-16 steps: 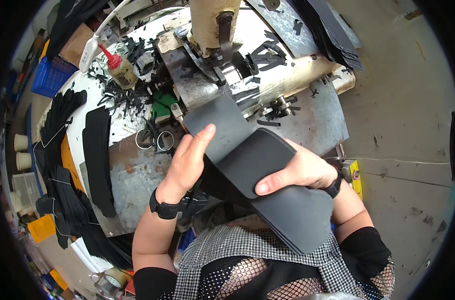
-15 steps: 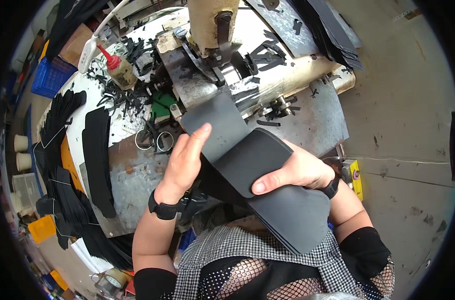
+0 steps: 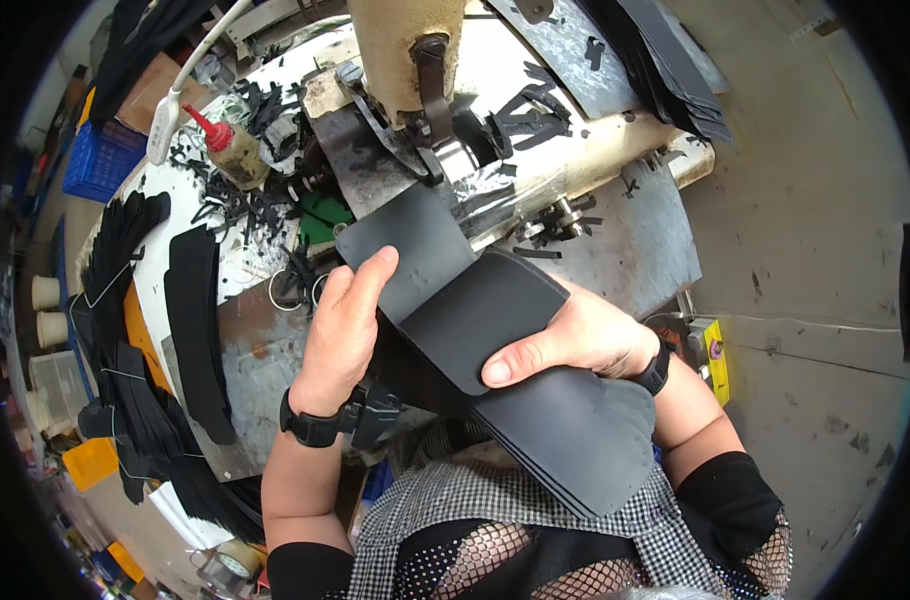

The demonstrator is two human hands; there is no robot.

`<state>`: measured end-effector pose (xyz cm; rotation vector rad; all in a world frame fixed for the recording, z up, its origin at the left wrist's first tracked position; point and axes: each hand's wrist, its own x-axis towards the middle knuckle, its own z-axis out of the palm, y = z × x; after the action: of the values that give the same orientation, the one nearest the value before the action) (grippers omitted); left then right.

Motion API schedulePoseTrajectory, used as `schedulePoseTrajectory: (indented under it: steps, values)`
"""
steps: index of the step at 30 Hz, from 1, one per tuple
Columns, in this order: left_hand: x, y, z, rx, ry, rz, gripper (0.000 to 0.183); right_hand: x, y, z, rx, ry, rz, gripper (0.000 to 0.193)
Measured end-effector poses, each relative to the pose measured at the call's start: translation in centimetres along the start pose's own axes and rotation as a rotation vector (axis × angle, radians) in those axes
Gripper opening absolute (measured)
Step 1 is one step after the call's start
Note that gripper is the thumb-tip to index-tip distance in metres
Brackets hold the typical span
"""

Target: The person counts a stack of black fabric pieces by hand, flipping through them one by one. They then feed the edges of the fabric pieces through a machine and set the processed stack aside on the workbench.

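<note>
My right hand [image 3: 575, 340] grips a stack of long black sheet pieces [image 3: 575, 435], thumb on top and fingers underneath out of sight. The stack's rounded near end hangs over my apron. Beyond it, a flat dark sheet piece [image 3: 415, 240] reaches up to the metal plate of a cream-coloured machine [image 3: 405, 60]. My left hand [image 3: 347, 325] pinches the left edge of this piece, its thumb on the upper face and other fingers partly hidden below. Whether that piece is joined to the stack I cannot tell.
Black offcuts [image 3: 265, 120] litter the white table around a red-tipped bottle [image 3: 233, 150]. Further stacks of black pieces lie at left [image 3: 197, 330] and far right [image 3: 655, 70]. A white cable [image 3: 210, 45] hangs at upper left, near a blue basket [image 3: 103, 160].
Both hands and the black pieces have shifted slightly left. My grip looks the same, and the sheet piece still lies against the machine.
</note>
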<state>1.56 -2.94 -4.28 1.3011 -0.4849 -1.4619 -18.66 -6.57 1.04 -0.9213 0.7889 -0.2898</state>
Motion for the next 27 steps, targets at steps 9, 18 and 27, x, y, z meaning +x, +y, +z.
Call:
schedulePoseTrajectory:
  steps: [9, 18, 27]
  values:
    - [0.5, 0.8, 1.4, 0.311, -0.320, 0.296, 0.040, -3.1, -2.8, -3.0, -0.045, 0.162, -0.052, 0.059]
    - [-0.2, -0.2, 0.0, 0.089, -0.208, 0.092, 0.033, -1.3, 0.5, -0.3, -0.108, 0.020, -0.026, 0.061]
    - [0.2, 0.4, -0.7, 0.073, -0.227, 0.067, 0.029, -0.1, 0.9, -0.3, -0.005, -0.031, -0.042, 0.060]
